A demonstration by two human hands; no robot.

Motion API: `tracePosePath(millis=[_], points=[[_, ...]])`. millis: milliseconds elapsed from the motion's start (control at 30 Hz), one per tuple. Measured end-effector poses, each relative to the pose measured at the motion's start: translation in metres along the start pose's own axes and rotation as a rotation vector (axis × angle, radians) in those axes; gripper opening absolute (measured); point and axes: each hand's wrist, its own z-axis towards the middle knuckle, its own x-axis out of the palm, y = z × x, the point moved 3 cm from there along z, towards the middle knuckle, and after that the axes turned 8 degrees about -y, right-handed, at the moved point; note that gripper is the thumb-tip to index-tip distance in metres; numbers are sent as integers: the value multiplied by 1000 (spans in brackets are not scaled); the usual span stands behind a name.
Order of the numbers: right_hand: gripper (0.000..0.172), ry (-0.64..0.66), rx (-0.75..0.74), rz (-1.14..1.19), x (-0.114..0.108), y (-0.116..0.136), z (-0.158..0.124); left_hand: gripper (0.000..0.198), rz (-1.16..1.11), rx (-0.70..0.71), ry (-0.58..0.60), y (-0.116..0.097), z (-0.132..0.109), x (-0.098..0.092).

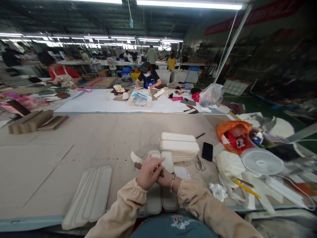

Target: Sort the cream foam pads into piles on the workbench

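My left hand (150, 171) lies across the front of my right hand (165, 179), above pale rounded panels (154, 198). Its fingers point right and are drawn together, with a small dark brown piece (161, 173) at the thumb tip. What the left fingers grip is not clear. The fingers of the right hand are mostly covered by the left. Beyond the left hand, a curled white strip (135, 157) and a dark brown end (138, 165) stick out to the left. Another pale panel (167, 161) shows just past the hands.
A stack of cream panels (179, 145) stands ahead; fanned panels (90, 193) lie at left. To the right are scissors (200, 164), a phone (207, 151), a white fan (262, 162) and an orange bag (234, 134). A co-worker (148, 77) sits across the table.
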Motion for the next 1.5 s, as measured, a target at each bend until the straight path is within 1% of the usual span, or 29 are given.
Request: tracePosePath(millis=[67, 100, 133, 167, 200, 267, 300, 367, 433, 500, 533, 600, 667, 700, 733, 800, 867, 900, 967, 1033, 1067, 1133, 1200, 1267, 1333, 1400, 1433, 1500], points=[[40, 32, 50, 85, -4, 1, 0, 46, -25, -106, 71, 1, 9, -12], [45, 51, 91, 127, -6, 1, 0, 47, -25, -176, 94, 4, 11, -20], [49, 72, 131, 160, -9, 1, -1, 39, -8, -233, 124, 7, 12, -27], [54, 98, 167, 185, -11, 0, -2, 26, 20, -271, 170, 11, 11, -34], [57, 126, 203, 212, -13, -1, -2, 19, 46, -294, 232, 14, 9, -39], [60, 171, 284, 292, -15, -3, -3, 36, 32, -330, 353, 22, 2, -46], [62, 184, 325, 339, -15, -5, -4, 42, -11, -356, 377, 25, -1, -48], [66, 216, 396, 433, -13, -7, -4, 47, -118, -413, 321, 32, -4, -49], [67, 260, 404, 498, -12, -6, -4, 50, -173, -438, 265, 39, -3, -47], [59, 332, 374, 499, -11, -5, -4, 51, -161, -422, 280, 45, 0, -42], [52, 367, 333, 456, -12, -3, -4, 50, -142, -403, 294, 48, 2, -39], [34, 393, 169, 277, -17, 0, -2, 48, -122, -365, 271, 55, 4, -36], [19, 355, -70, 22, -23, 4, 0, 44, -138, -362, 225, 61, 5, -34], [16, 319, -183, -107, -26, 6, 1, 41, -160, -388, 230, 64, 5, -32], [18, 286, -278, -232, -28, 8, 1, 39, -192, -436, 262, 66, 5, -31], [20, 242, -417, -441, -32, 10, 1, 44, -269, -548, 390, 67, 3, -27], [20, 216, -508, -561, -32, 13, 1, 48, -351, -619, 527, 65, 2, -26], [22, 210, -540, -583, -32, 13, 0, 45, -372, -628, 573, 63, 2, -27], [22, 207, -585, -558, -29, 13, -2, 33, -337, -622, 622, 63, 3, -29], [20, 188, -601, -482, -27, 11, -3, 21, -237, -590, 604, 64, 4, -33], [21, 163, -598, -451, -27, 10, -4, 17, -183, -557, 563, 65, 5, -35], [26, 94, -569, -434, -27, 6, -7, 13, -101, -479, 440, 65, 7, -40], [28, 23, -528, -451, -28, 4, -11, 9, 33, -361, 322, 63, 6, -46], [28, -39, -483, -447, -29, 3, -17, 9, 269, -209, 263, 59, 4, -52], [25, -102, -424, -410, -32, 2, -23, 15, 560, -84, 272, 57, -2, -56], [22, -145, -350, -361, -36, -2, -31, 21, 770, -43, 299, 61, -9, -61], [21, -160, -310, -341, -38, -6, -35, 22, 831, -36, 303, 64, -12, -65], [21, -180, -228, -315, -44, -15, -46, 22, 882, -42, 278, 73, -20, -73]])
